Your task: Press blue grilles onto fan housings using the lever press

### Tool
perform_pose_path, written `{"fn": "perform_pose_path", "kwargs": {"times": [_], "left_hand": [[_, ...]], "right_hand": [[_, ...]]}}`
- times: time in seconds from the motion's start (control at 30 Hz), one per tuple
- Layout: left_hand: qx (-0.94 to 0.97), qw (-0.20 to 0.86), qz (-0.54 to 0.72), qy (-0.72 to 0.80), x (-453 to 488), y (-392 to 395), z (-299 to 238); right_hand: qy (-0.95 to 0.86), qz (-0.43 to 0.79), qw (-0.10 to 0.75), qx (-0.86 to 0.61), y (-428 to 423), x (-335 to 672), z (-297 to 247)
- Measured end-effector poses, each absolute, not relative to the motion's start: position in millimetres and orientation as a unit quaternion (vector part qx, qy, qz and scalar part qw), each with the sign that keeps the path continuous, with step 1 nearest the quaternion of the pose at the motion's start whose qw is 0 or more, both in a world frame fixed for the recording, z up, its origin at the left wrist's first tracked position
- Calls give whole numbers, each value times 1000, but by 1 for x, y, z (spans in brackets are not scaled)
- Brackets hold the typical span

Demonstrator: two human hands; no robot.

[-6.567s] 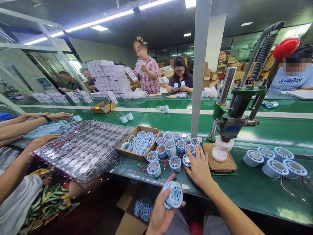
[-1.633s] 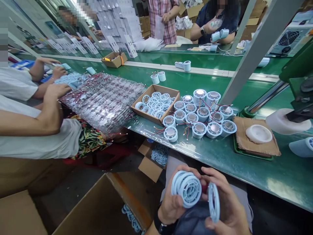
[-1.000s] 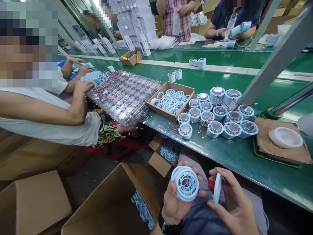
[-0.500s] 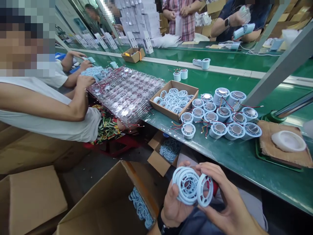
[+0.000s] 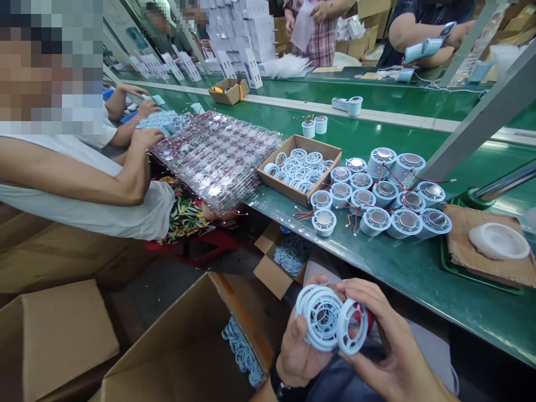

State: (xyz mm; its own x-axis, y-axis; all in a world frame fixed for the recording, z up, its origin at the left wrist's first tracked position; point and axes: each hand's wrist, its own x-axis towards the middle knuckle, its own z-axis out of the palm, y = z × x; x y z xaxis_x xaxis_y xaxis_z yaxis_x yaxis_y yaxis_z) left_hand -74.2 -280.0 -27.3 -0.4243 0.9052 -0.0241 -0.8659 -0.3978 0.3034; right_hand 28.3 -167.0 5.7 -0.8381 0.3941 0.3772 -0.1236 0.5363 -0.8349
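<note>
Over my lap, below the table edge, my left hand [image 5: 298, 352] is closed round a small stack of pale blue round fan grilles [image 5: 320, 317]. My right hand [image 5: 387, 352] pinches one thin blue ring cover [image 5: 350, 326] and holds it tilted against the front of that stack. On the green table [image 5: 402, 273] above them stands a cluster of blue round fan housings [image 5: 379, 195] with red wires. Next to the cluster, a shallow cardboard tray [image 5: 300, 168] holds more blue rings.
An open carton [image 5: 184, 346] with blue rings inside sits at my left knee, a smaller one [image 5: 285, 259] under the table. A white press die [image 5: 498, 241] lies on cardboard at right. A neighbour's arm [image 5: 84, 178] reaches to clear blister trays [image 5: 215, 159]. Other people work across the belt.
My right hand has brought the single ring cover from apart, edge-on, up against the stack in my left hand. The view has shifted slightly.
</note>
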Motion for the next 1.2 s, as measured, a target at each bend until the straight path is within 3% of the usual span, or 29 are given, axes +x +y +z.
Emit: {"fn": "perform_pose_path", "kwargs": {"times": [0.07, 0.17, 0.33, 0.47, 0.57, 0.7, 0.9, 1.2], "left_hand": [[63, 504, 844, 170, -87, -287, -27], [34, 382, 888, 253, -120, -314, -28], [31, 238, 920, 309, -155, -356, -25], [50, 289, 910, 292, -135, -352, -22], [42, 337, 901, 269, -117, -339, -25], [36, 391, 888, 239, -104, -319, -28], [90, 446, 865, 210, -84, -285, -15], [149, 448, 832, 291, -58, -269, -22]], "right_hand": [[-833, 470, 278, -93, -167, 32, 1], [-840, 461, 265, -110, -173, 32, -16], [-869, 484, 90, -49, -189, -24, -72], [-861, 491, 67, -112, -177, -100, -112], [-844, 506, 83, -156, -165, -114, -113], [-807, 559, 119, -147, -170, -60, -75], [-628, 743, 190, -131, -191, 16, -17], [-706, 638, 257, -169, -195, 31, -4]]}}
